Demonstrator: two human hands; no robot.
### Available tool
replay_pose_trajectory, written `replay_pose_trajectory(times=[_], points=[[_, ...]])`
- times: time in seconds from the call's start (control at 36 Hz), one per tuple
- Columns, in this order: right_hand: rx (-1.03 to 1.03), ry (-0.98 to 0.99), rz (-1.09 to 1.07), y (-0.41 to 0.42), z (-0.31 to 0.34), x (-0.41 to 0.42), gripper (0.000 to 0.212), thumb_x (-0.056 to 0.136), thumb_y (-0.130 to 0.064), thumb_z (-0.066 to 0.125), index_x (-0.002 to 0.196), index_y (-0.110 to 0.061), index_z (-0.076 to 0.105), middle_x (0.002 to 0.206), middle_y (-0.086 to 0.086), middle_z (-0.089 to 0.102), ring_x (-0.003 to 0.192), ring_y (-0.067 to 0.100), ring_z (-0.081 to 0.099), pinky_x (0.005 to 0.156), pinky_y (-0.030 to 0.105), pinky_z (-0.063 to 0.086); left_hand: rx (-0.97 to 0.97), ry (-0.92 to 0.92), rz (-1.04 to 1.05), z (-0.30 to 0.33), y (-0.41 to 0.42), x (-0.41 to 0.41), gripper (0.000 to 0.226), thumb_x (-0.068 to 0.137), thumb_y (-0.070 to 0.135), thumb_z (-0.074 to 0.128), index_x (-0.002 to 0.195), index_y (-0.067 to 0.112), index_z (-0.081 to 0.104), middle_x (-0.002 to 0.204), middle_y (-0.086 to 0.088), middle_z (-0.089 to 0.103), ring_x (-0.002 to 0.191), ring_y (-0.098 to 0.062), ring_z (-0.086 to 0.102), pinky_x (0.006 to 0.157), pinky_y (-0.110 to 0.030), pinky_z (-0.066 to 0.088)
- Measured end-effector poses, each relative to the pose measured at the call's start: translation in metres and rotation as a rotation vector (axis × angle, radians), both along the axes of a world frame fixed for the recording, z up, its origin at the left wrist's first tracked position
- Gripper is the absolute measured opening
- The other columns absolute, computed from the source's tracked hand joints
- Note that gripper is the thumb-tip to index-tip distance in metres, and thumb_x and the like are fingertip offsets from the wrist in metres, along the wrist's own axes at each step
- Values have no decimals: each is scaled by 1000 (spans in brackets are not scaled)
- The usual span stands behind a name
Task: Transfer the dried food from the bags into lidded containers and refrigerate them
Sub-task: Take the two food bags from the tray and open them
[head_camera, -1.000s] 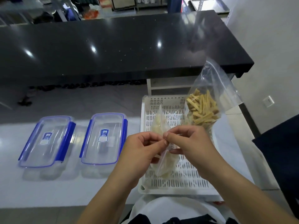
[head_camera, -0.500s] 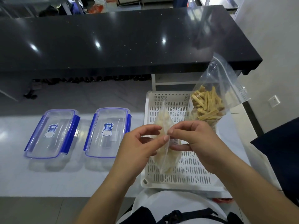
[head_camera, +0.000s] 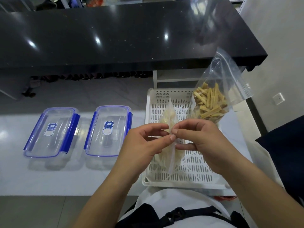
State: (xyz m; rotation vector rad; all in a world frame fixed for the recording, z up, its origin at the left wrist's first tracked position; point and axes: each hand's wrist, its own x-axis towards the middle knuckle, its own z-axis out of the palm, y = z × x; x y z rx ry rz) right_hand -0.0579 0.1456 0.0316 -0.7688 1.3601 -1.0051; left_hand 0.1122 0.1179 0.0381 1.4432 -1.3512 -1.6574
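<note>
Both hands meet over the white slotted tray (head_camera: 189, 181), which sits on the white counter (head_camera: 19, 175) and serves as the reference for everything here. The left hand (head_camera: 144, 145) and the right hand (head_camera: 202, 142) each pinch the top edge of a small clear bag of pale dried food (head_camera: 167, 116) between thumb and fingertips, holding it upright above the middle of the tray. At the tray's far right corner a second clear bag (head_camera: 222, 79) stands tall, filled at its base with tan dried sticks (head_camera: 209, 102). To the left of the tray, on the counter, lie two clear lidded containers with blue clips: the nearer container (head_camera: 108, 130) just beside the tray, the farther container (head_camera: 51, 132) beyond it, both with lids on. Behind the tray runs a glossy black worktop (head_camera: 115, 38).
</note>
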Motion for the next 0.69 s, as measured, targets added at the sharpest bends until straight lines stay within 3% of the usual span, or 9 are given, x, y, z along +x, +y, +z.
replay_pose_trajectory(times=[0.19,0.36,0.56,0.61,0.69], points=[[6,-21,-1,1,1,1,9,85,-10,74,87,-1,73,84,9,70,83,19,71,77,35,62,-6,-9,-13,0,1,-1,32,75,15,84,105,24,75,89,2,78,82,-10,75,71,-24,61],[8,-12,-6,-1,1,2,2,85,-4,72,83,-4,73,78,6,69,76,14,70,69,29,60,-11,-4,-31,1,2,-1,35,74,15,85,106,23,74,88,2,78,80,-8,75,68,-18,57],[17,-56,35,0,-2,-2,18,79,-14,78,90,-1,75,92,17,71,95,34,72,81,40,62,16,10,-17,1,1,2,28,78,16,82,103,25,76,86,3,78,80,-9,73,76,-30,61],[25,-81,46,0,-2,-3,27,72,-20,79,91,-1,75,92,15,72,96,33,72,82,40,62,24,17,-9,1,1,3,27,78,15,82,103,24,76,86,1,78,81,-10,74,76,-32,62],[24,-101,55,1,-1,-3,25,69,-19,78,89,-4,76,91,12,73,90,26,73,78,36,62,31,11,-4,2,1,3,29,77,14,83,104,22,76,87,-1,78,80,-11,74,77,-34,61]])
